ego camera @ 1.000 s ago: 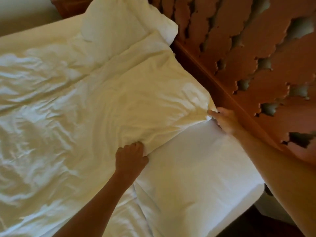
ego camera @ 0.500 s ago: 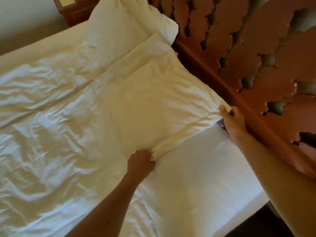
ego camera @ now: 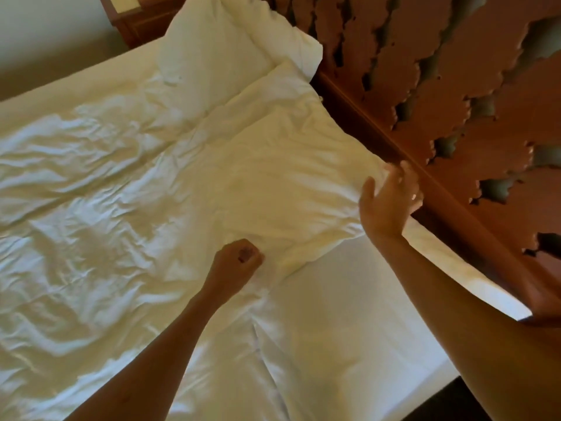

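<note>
Fingers of left hand (ego camera: 237, 262) curled into a fist, bunching the near edge of the duvet (ego camera: 273, 189). Fingers of right hand (ego camera: 387, 205) straight and loosely spread, tips touching the duvet's corner just beside the headboard (ego camera: 455, 95), pinching nothing. Step in hand, as I judge it: squaring the duvet's top edge across the bed. The edge runs on a slant from my fist to the right hand, with bare sheet (ego camera: 349, 314) showing on my side of it. Next move calls for the right hand to close on that corner, then an even pull from both hands so the edge lies straight. Duvet: white, cream in warm light, heavily creased, long fold line across it, puckered at the right corner. Its far corner meets the pillow (ego camera: 212, 47).
</note>
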{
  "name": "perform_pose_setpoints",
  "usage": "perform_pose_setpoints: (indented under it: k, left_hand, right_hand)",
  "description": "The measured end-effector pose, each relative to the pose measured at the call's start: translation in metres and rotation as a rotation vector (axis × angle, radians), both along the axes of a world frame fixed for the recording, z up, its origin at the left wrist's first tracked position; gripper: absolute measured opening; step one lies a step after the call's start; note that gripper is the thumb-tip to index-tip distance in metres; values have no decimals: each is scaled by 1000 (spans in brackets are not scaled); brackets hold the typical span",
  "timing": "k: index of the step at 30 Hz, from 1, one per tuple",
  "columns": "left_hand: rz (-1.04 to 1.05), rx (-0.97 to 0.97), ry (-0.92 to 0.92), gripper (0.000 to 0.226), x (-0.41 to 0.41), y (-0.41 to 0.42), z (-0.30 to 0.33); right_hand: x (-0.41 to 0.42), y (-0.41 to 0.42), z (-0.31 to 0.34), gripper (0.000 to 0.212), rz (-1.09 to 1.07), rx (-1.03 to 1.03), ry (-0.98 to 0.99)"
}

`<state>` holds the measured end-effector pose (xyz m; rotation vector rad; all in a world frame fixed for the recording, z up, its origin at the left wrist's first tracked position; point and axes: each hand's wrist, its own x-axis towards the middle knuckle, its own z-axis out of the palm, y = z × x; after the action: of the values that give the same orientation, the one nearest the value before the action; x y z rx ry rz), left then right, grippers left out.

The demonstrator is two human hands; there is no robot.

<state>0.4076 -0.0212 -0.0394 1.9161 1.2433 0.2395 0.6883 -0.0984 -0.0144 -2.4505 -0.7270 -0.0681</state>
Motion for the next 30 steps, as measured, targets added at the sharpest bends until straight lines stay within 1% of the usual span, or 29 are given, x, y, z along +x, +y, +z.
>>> perform_pose_setpoints:
  k: [2,4,6,7,8,10,11,12,13,14,15,16,17,18,19,20,21,22,24,26,28,30]
  left_hand:
    - [102,197,32,10,15,11,3]
    - [116,325,14,24,42,20,8]
    - [3,421,-4,40,73,28,10]
    - [-97,468,8,46,88,34,9]
    - [-223,509,49,52,101,42,5]
    - [-468,549,237,67,113,66,-8]
    - [-541,531,348,73,117,82,-17]
    - [-555,524,430,75,123,101,-26]
    - [-512,530,461,73,130,119,-32]
    - [-453,561,464,70,139,133,-35]
    - [-414,609,461,67,151,145,-37]
    - [-408,665,445,66,165,153,-38]
    - [-460,708,405,64,180,161,-41]
    - [-553,769,335,61,188,160,-36]
    - [-695,844,264,58,196,164,-37]
    - [-818,930,218,53,207,175,-37]
    - [-888,1015,205,51,218,191,-34]
    - [-894,1060,217,50,229,216,-33]
    - [-802,1047,302,51,248,273,-35]
    - [-749,979,450,57,254,328,-43]
    - [-810,953,543,62,257,357,-57]
    - [-826,881,561,66,260,359,-74]
  right_hand:
    - [-20,13,3,31,274,92,-65]
    - [-40,29,9,35,512,133,-84]
    - [-44,40,7,44,633,45,-109]
    - [-37,39,-1,50,654,-34,-120]
    - [-24,32,-12,58,649,-144,-114]
    - [11,5,-36,75,538,-449,-43]
    - [27,-11,-46,73,436,-609,42]
    - [39,-23,-53,66,351,-725,131]
    - [46,-28,-53,60,302,-776,184]
    - [49,-23,-48,56,270,-800,192]
    - [48,-9,-40,54,237,-798,165]
    - [48,12,-31,52,191,-750,114]
    - [47,40,-28,51,131,-669,73]
    - [41,59,-19,52,90,-565,44]
    - [35,78,-19,53,81,-469,43]
    - [30,93,-26,54,108,-396,52]
    - [25,100,-38,55,152,-372,49]
    - [21,102,-55,56,180,-379,57]
    - [20,92,-85,64,133,-397,131]
    - [29,89,-104,71,65,-380,210]
    - [37,98,-113,75,28,-390,228]
    - [45,106,-119,77,-21,-405,249]
